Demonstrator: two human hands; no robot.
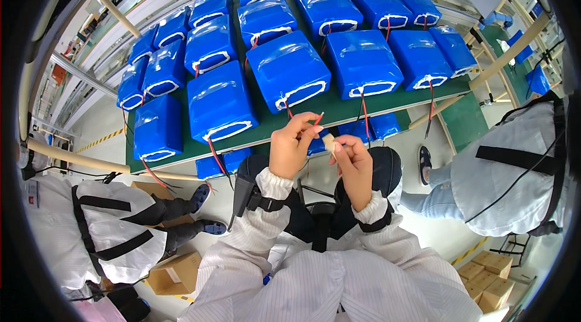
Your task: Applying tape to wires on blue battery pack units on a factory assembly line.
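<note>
Wire in left hand, labelled carton

Holding a red wire, pale-tipped and slanting up, in the left hand; pinching a small, tilted beige piece in the right hand.

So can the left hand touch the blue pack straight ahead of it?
Probably yes: the left hand is near that blue pack, nothing big between, though it seems to hold a red wire.
</note>
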